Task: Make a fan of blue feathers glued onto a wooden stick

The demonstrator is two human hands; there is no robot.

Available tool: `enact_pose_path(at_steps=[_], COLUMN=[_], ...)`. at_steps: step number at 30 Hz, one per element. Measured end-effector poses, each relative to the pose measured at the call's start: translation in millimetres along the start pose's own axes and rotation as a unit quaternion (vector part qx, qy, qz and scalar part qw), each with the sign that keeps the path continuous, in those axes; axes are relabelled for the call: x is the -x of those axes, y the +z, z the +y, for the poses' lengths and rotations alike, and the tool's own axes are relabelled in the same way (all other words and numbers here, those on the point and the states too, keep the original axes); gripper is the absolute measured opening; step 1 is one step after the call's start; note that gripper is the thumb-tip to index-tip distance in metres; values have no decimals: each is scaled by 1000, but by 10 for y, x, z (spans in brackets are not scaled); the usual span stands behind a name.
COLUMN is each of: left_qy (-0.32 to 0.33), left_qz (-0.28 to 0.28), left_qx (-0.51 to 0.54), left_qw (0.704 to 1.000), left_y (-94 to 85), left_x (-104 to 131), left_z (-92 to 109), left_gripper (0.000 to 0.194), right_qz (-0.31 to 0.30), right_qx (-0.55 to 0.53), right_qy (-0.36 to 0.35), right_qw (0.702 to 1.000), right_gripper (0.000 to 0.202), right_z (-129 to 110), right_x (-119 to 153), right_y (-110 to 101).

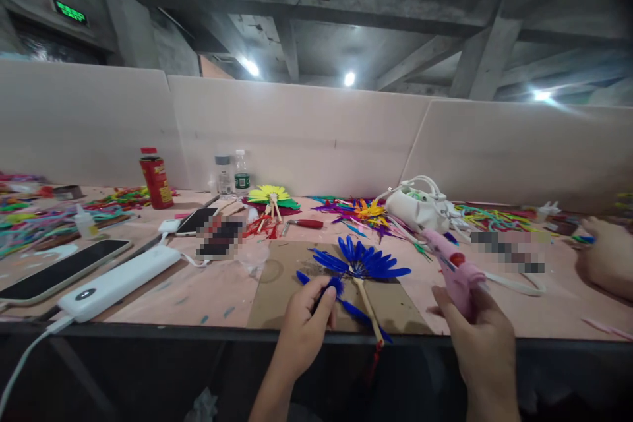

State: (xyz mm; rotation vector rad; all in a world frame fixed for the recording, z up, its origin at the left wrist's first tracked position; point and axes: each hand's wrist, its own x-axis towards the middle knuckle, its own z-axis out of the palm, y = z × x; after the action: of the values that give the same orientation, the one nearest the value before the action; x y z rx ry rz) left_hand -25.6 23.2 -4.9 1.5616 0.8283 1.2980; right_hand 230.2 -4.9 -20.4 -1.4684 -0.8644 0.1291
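Note:
Between thumb and fingers, my left hand (pixel 309 316) pinches a blue feather (pixel 337 286) over the front of a cardboard sheet (pixel 281 270). My right hand (pixel 482 349) is closed round the grip of a pink glue gun (pixel 457 273), its nozzle pointing up and away to the left. A fan of blue feathers (pixel 363 260) with a wooden handle (pixel 370 306) lies on the cardboard between my hands. The handle reaches the table's front edge, where a red tassel (pixel 376 359) hangs down. Another loose blue feather (pixel 356 312) lies beside the handle.
A yellow feather fan (pixel 270 195), a red-handled tool (pixel 306 223) and a white handbag (pixel 413 208) lie farther back. Left are phones (pixel 69 269), a white power bank (pixel 121 282) and a red bottle (pixel 155 178). Another person's hand (pixel 608 257) is at far right.

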Motion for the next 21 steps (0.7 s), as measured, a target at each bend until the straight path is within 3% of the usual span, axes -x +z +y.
enact_pose_path(at_steps=[6,13,21], left_qy=[-9,-11,-4], left_qz=[15,27,29], left_qx=[34,31,38], left_qw=[999,999,999], left_y=[25,38,47], left_x=[25,44,51], left_z=[7,25,60], left_gripper=[31,34,35], right_qz=[-214,-291,-396], right_qx=[-160,-208,-179], right_qy=[40,52,-25], right_qw=[963,932,900], right_gripper=[46,52,59], right_z=[-45,-99,-124], right_x=[206,338,295], right_y=[152,270,229])
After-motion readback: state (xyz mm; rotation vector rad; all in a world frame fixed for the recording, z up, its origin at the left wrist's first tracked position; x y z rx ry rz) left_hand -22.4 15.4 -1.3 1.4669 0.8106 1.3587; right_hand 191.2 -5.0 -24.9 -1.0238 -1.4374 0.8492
